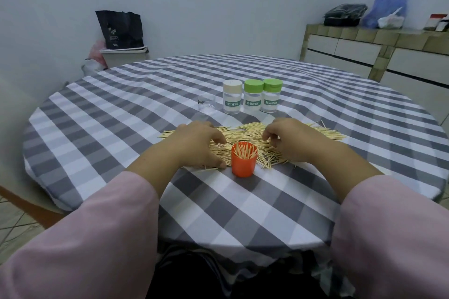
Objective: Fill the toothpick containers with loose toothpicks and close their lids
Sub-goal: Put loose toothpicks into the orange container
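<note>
An orange container [243, 165] stands open on the checked tablecloth, packed with upright toothpicks. Behind and around it lies a wide pile of loose toothpicks [245, 131]. My left hand [198, 144] rests palm down on the pile left of the container, fingers spread and curled. My right hand [291, 139] rests on the pile to the right, fingertips bent down into the toothpicks. Further back stand three closed clear containers labelled TOOTHPICK: one with a beige lid [232, 96] and two with green lids [253, 96] [271, 95]. A clear cap [206, 103] sits left of them.
The round table [340, 177] has a grey and white checked cloth. A tiled counter [379, 48] with bags stands at the back right. A bin [124, 56] with a black bag is at the back left.
</note>
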